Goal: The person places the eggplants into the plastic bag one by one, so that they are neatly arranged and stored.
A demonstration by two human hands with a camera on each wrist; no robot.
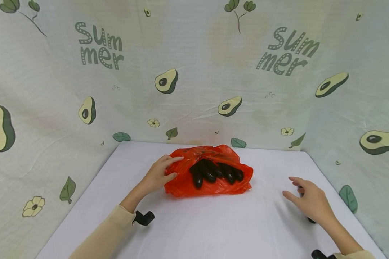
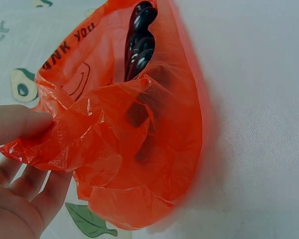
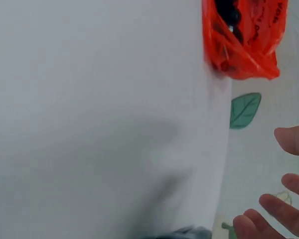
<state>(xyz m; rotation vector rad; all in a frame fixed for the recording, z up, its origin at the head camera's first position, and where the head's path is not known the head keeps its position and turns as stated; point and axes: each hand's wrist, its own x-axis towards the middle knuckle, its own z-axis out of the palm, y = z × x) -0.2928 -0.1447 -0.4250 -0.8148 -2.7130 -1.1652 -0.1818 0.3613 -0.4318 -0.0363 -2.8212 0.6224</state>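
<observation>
An open red plastic bag [image 1: 210, 189] lies on its side on the white table, its mouth facing me. Inside rest several glossy, long black eggplant-like pieces [image 1: 209, 172], side by side. My left hand [image 1: 157, 174] pinches the bag's left edge, thumb on one side and fingers on the other, as the left wrist view shows. Over the table's right part hovers my right hand [image 1: 312, 199], fingers spread and holding nothing. Below it, mostly hidden by the hand, lies a dark long object [image 1: 311, 220]; only its ends show.
The white table [image 1: 214, 230] is bordered at the back and sides by a hanging cloth [image 1: 194, 46] printed with avocados and leaves. Black wrist camera mounts [image 1: 144, 218] stick out from both sleeves.
</observation>
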